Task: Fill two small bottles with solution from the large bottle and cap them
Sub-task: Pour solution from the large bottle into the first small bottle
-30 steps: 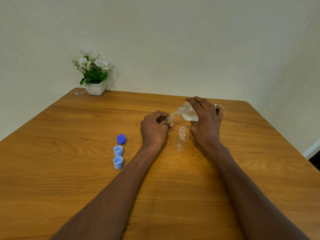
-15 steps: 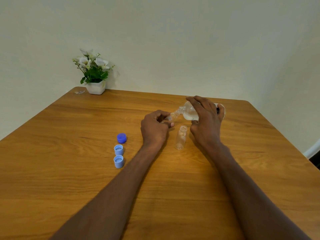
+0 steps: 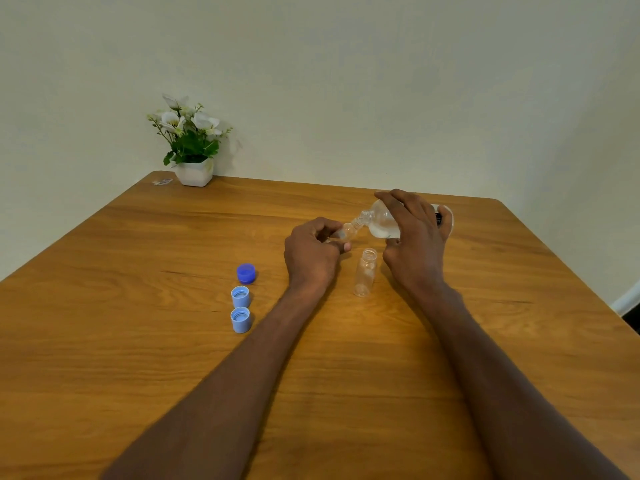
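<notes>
Very little differs across the second; right hand (image 3: 414,244) sits a touch higher than before, its large bottle (image 3: 381,221) tipped slightly further down toward the left, neck lower; left hand (image 3: 313,252) has crept marginally rightward with the small bottle (image 3: 346,232) it pinches, mouth now closer under the large bottle's neck; whether the liquid level in either has shifted cannot be told.
</notes>
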A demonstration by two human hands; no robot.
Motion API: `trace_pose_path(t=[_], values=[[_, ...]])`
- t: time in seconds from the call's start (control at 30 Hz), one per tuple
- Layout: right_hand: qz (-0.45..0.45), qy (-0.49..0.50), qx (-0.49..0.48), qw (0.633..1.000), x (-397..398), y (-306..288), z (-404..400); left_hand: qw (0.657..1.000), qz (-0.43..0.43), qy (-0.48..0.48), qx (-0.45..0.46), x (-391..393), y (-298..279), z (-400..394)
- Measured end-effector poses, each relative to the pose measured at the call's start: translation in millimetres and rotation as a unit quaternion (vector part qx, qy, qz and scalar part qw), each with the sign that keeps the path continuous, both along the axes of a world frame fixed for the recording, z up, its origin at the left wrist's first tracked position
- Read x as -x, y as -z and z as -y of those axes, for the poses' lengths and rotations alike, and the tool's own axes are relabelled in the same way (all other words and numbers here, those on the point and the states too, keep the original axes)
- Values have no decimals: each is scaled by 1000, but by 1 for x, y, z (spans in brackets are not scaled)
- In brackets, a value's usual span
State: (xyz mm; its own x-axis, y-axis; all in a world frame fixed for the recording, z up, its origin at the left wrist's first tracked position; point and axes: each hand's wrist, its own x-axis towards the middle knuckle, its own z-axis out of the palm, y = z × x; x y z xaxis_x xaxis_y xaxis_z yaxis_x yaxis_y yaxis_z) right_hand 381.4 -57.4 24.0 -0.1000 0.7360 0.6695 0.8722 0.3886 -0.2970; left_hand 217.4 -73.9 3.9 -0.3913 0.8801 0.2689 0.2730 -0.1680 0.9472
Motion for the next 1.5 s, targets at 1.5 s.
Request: trace_pose_path(t=[1.5], values=[[-1,-3,-7,1000,0,1,-2,1000,-3,3,-6,1,3,-2]])
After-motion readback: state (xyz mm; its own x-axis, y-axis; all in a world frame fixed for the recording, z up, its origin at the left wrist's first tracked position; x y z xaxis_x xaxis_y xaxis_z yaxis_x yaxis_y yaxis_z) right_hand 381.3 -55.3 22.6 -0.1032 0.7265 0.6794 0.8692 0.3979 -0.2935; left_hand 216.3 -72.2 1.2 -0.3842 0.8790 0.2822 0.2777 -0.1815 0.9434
